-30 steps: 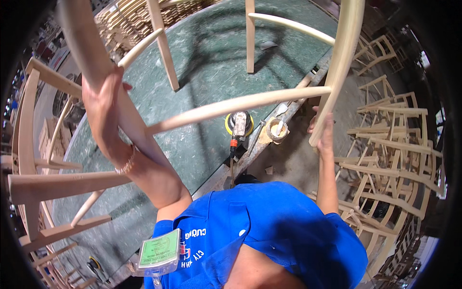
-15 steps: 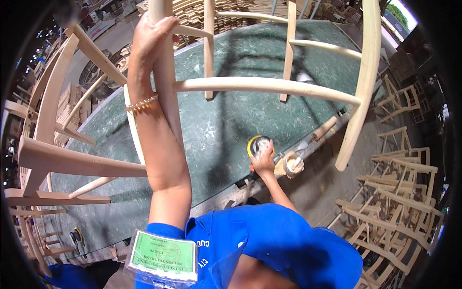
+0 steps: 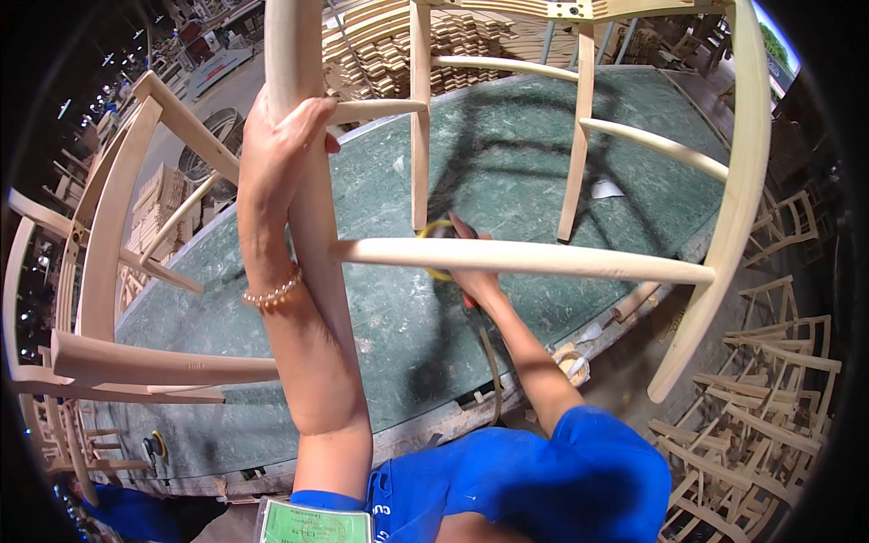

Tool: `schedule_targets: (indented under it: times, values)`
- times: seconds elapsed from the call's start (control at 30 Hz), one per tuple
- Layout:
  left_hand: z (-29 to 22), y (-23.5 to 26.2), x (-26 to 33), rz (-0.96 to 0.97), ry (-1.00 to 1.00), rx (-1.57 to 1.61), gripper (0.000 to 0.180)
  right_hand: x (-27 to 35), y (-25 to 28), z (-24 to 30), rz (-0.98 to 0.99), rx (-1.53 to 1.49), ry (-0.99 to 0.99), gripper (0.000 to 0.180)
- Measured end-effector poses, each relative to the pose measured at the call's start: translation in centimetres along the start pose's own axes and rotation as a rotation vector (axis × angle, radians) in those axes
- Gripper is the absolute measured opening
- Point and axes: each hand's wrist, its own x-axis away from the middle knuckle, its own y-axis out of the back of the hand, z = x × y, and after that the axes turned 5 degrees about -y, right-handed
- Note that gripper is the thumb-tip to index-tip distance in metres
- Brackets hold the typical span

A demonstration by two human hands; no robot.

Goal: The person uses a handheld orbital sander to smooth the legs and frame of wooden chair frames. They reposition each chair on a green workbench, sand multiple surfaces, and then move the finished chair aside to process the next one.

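Observation:
A pale wooden chair frame (image 3: 525,260) is tilted up in front of me, its legs and rails over the green worktable (image 3: 389,317). My left hand (image 3: 285,145) is wrapped round its thick left leg, near where a thin rail joins. Behind the long front rail, my right hand (image 3: 477,282) grips a round sander (image 3: 440,233) with a yellow rim. That rail hides part of the hand and the tool. A hose (image 3: 492,362) runs from the sander toward the table's near edge.
Another chair frame (image 3: 172,366) stands at the left. Several chair frames (image 3: 760,407) are piled on the floor at right. A small tub (image 3: 572,364) sits at the table edge. A second sander (image 3: 156,447) lies at lower left, and stacked wood parts (image 3: 453,50) rise behind the table.
My right hand has carried the sander from the table's near edge, by the tub, up and left behind the front rail. The chair frame sits lower in view; my left hand keeps its grip.

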Motion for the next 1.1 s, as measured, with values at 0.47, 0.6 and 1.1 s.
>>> schedule_targets:
  times: [0.47,0.6,1.1]
  values:
    - [-0.4,-0.7,0.3,-0.111,0.111,-0.036,0.036,-16.8,-5.4,4.8,-0.281,0.123,0.319,0.089]
    - [-0.1,-0.6,0.0,-0.098,0.099,-0.023,0.036,-17.2,-5.5,3.3,-0.25,0.16,0.356,0.086]
    - [-0.3,-0.9,0.4,-0.117,0.08,0.012,0.031,-22.2,1.1,1.1,-0.426,0.141,0.326,0.09]
